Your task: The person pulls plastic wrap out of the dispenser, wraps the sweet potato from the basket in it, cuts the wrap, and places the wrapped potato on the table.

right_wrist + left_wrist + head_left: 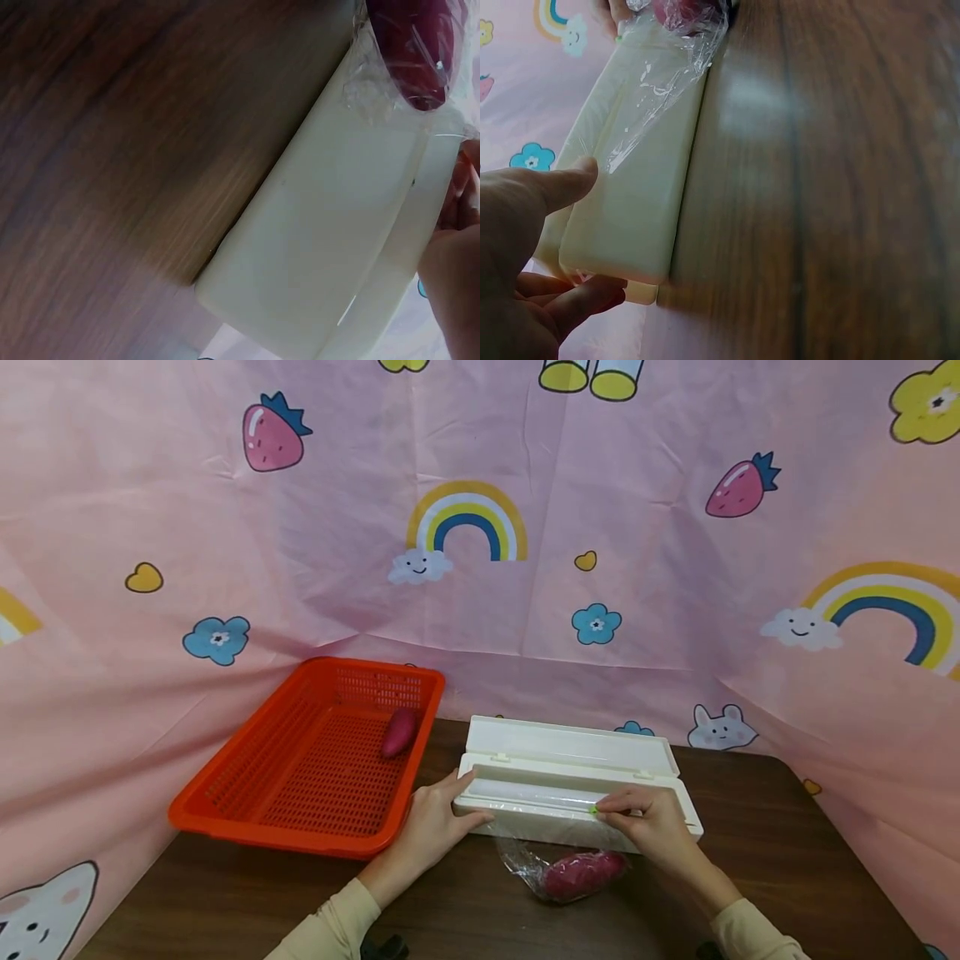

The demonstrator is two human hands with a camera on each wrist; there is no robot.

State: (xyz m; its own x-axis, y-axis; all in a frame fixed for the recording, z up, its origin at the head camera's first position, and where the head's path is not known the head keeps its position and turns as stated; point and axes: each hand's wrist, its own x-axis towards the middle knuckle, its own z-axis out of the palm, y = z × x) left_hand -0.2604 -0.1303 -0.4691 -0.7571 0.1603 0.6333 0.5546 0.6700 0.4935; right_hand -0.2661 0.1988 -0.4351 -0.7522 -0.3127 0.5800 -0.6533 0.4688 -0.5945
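A white cling film dispenser (540,828) lies on the table with its lid (570,745) swung back. My left hand (433,818) grips its left end, the thumb on the front top edge and the fingers at the end face. At the right part of the cutting rail, my right hand (651,820) pinches a small green slide cutter (593,810). Clear cling film (656,94) hangs over the dispenser's front. It runs to a sweet potato (582,875) wrapped in film, which lies just before the dispenser. The right fingertips are partly hidden in the right wrist view.
To the left stands an orange-red plastic basket (273,839) with a purple-red sweet potato (399,732) in it. Its right side is close to my left wrist. A patterned cloth (480,610) hangs behind the dark wooden table (780,860). A black object (385,948) shows beside the left sleeve.
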